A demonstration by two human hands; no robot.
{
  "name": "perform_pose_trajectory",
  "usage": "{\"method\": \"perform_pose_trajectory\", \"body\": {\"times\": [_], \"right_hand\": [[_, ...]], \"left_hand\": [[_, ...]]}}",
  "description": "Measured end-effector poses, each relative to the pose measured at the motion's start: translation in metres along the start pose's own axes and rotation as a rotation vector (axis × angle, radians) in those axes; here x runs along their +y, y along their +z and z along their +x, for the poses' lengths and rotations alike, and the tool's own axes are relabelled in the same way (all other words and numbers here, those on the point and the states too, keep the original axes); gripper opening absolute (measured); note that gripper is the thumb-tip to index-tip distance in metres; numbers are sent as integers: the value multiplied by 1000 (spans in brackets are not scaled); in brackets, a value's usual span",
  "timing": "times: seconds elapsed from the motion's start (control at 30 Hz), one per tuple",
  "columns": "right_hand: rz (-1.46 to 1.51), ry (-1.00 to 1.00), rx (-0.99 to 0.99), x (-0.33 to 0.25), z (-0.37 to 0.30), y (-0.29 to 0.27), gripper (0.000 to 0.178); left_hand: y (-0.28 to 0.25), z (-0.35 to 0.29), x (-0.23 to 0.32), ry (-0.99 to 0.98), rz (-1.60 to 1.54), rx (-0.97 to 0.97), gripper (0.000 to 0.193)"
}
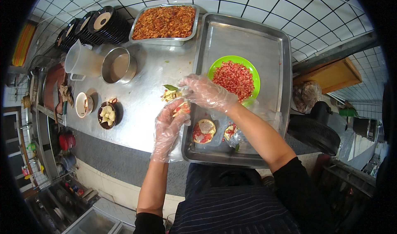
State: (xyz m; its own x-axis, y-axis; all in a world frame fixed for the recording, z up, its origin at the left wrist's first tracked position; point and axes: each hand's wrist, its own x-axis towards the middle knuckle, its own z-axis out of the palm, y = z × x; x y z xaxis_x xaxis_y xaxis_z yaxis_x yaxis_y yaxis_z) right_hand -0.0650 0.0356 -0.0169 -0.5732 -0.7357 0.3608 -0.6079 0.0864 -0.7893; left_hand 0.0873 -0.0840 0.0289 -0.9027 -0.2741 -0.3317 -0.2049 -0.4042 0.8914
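Note:
Both my hands wear clear plastic gloves and meet near the tray's left edge. My left hand is closed round a piece of pomegranate, its pale rind and red flesh showing. My right hand is just above it, fingers bent down and close together; what is between them is hidden. Beside the fingertips lies a yellowish scrap of pomegranate peel with a green leaf. To the right, red seeds fill a bright green dish. Cut pomegranate sits in a clear container below my right wrist.
A large metal tray bears the dish and container. Farther back are a pan of reddish chopped food and stacked black bowls. On the left stand a metal pot, a plastic jug, a white cup and a garlic bowl.

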Motion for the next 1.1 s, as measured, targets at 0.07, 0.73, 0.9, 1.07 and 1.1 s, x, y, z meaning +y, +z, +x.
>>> {"method": "perform_pose_trajectory", "body": {"times": [0.07, 0.73, 0.9, 1.07, 1.1], "right_hand": [[-94, 3, 38, 7, -8, -2, 15], [929, 821, 297, -8, -76, -79, 16], [1067, 769, 253, 12, -86, -80, 13], [1072, 725, 234, 18, -88, -82, 13], [1036, 748, 232, 16, -85, -83, 13]], "left_hand": [[8, 6, -2, 11, -11, -10, 36], [88, 66, -41, 102, 332, -129, 40], [84, 74, -50, 87, 321, -163, 39], [94, 72, -50, 90, 233, -135, 41], [96, 72, -50, 92, 237, -139, 41]]}}
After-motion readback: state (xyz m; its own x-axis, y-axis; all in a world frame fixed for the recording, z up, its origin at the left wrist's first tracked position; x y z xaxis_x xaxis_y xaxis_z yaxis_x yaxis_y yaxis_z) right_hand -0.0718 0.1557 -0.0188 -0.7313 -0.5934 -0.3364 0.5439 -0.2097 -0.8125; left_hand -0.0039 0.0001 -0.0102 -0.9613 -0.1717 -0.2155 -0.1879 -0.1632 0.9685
